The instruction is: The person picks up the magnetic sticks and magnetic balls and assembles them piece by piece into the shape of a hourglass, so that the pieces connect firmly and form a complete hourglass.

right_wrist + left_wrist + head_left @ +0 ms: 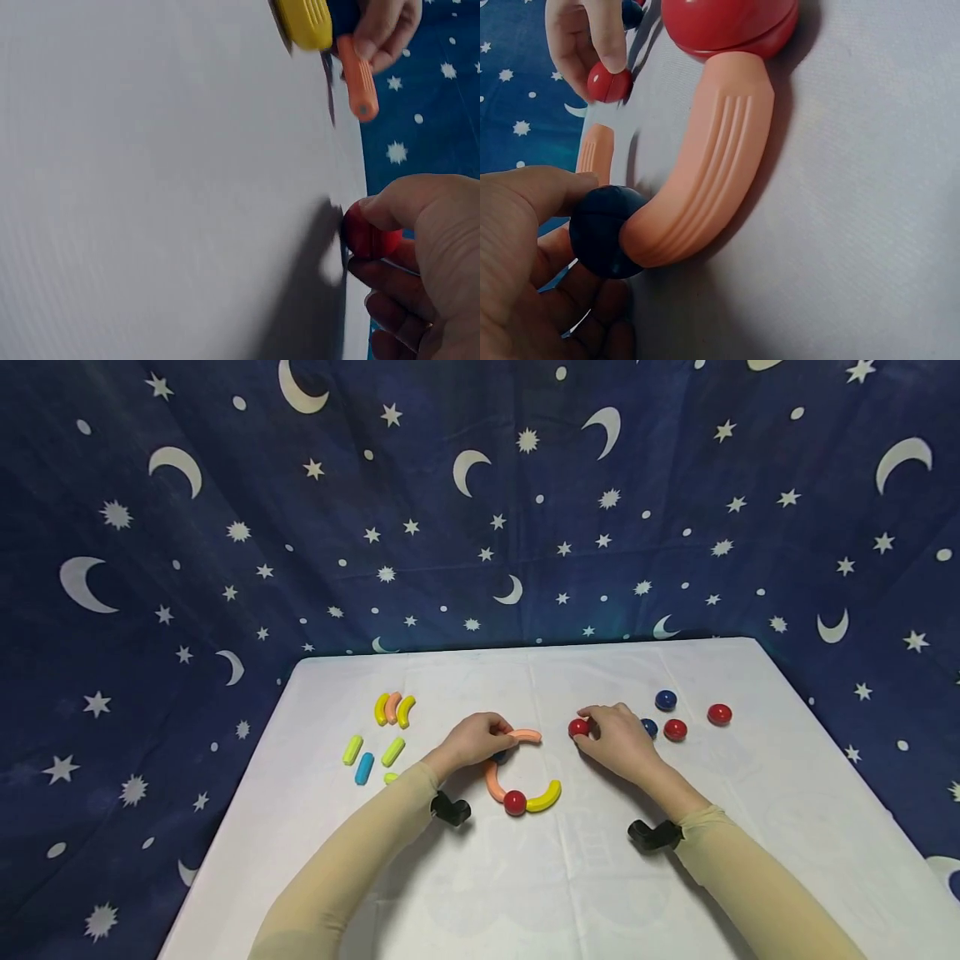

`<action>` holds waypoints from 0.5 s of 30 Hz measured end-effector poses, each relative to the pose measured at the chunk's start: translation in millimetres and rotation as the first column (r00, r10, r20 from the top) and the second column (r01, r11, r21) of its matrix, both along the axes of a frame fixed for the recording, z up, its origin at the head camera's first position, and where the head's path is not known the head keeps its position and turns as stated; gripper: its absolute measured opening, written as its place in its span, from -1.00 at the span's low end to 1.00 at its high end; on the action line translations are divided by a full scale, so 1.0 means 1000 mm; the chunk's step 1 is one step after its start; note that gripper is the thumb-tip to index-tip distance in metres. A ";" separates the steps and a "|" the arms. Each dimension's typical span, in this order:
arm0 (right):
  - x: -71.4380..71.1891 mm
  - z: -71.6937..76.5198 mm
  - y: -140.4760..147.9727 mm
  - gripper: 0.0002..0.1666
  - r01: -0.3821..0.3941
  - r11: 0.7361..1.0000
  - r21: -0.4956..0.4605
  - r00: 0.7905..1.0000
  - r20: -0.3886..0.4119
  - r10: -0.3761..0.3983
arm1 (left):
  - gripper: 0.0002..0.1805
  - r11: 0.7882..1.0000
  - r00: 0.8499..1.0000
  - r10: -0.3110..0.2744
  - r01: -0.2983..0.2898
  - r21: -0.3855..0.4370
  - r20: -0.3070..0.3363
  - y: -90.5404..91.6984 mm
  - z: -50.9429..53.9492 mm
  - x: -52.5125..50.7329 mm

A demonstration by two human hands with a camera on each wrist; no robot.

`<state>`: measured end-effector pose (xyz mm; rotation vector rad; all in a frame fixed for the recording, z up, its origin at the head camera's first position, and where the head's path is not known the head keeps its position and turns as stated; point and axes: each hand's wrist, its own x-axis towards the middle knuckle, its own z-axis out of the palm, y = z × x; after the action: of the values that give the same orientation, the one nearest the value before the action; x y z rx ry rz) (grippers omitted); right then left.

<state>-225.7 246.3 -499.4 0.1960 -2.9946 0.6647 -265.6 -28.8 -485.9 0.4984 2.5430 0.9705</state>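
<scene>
The left hand [480, 739] pinches the near end of an orange curved piece [527, 736] beside a dark blue ball [604, 231]. From that ball another orange curved piece [492, 782] runs to a red ball [514, 802], which meets a yellow curved piece [543, 797]. Together they form an open arc. Right of it, the right hand [618, 739] pinches a second red ball [578, 727] between thumb and fingers at the tabletop; the right wrist view shows the thumb [394, 206] on top of this ball.
Two red balls [720, 715] and two blue balls [666, 700] lie behind and right of the right hand. At the left are yellow and orange curved pieces [393, 707], several green pieces [352, 750] and a blue piece [364, 768]. A starry cloth [420, 485] hangs behind the white table [600, 893].
</scene>
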 end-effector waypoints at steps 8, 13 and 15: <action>0.007 -0.004 -0.026 -0.51 -0.011 0.983 -0.184 0.994 0.108 0.031 | -0.70 1.000 1.000 0.008 -0.008 0.000 -0.013 0.000 0.000 0.001; 0.007 -0.005 -0.035 -0.54 -0.028 0.970 -0.240 0.991 0.122 0.059 | -0.72 1.000 1.000 0.007 -0.007 -0.004 -0.028 -0.001 0.001 0.000; 0.007 -0.006 -0.037 -0.55 -0.028 0.968 -0.250 0.991 0.118 0.059 | -0.73 1.000 1.000 0.005 -0.005 0.001 -0.024 -0.001 0.001 0.000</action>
<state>-218.5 209.1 -505.5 0.2128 -2.9918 1.0851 -265.4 -29.9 -484.8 0.5072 2.5670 0.9727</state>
